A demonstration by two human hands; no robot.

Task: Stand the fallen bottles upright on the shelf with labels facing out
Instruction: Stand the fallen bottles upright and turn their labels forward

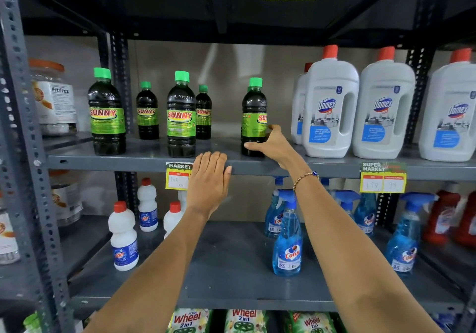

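Note:
Several dark Sunny bottles with green caps stand upright on the grey middle shelf (pixel 144 161). The rightmost Sunny bottle (pixel 253 111) is upright with its label turned to the right, only partly facing out. My right hand (pixel 270 146) grips its lower part, thumb in front and fingers behind. My left hand (pixel 210 180) lies flat with fingers together against the shelf's front edge, holding nothing. Two large Sunny bottles (pixel 107 113) (pixel 181 116) show their labels to the front; two smaller ones (pixel 147 112) (pixel 203 113) stand behind.
White Domex jugs (pixel 331 108) stand close to the right of the held bottle. A fitfizz jar (pixel 52 98) sits at far left. On the shelf below are white Rin bottles (pixel 123 240) and blue Colin sprays (pixel 287 240). Price tags (pixel 177 178) hang on the shelf edge.

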